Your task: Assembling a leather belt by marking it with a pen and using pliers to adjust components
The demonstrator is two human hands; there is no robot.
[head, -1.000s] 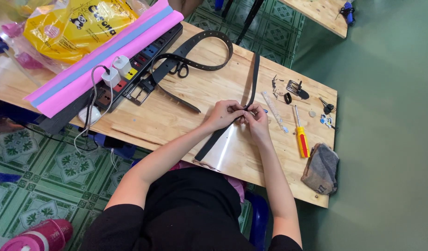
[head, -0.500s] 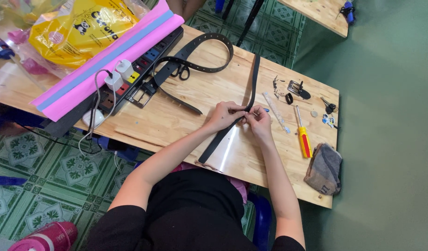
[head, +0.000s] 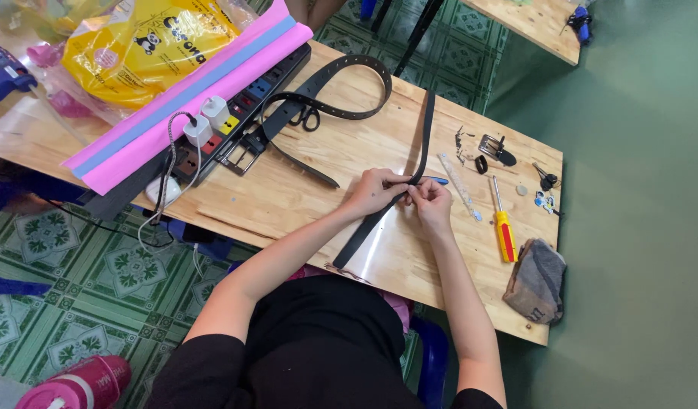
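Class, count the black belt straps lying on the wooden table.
2. One straight strap runs under both hands, left hand and right hand, which pinch it mid-length. One looped strap with a metal buckle lies beside the power strip. Others may be hidden.

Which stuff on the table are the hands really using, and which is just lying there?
In use:
- left hand
- right hand
- black strap, pinched by both

Lying about:
- screwdriver
- coiled black belt
- power strip
- pink foam sheet
- grey cloth

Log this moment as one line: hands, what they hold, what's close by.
left hand: pinching black belt strap | right hand: pinching same strap | nearby: screwdriver, grey cloth | surface: wooden table
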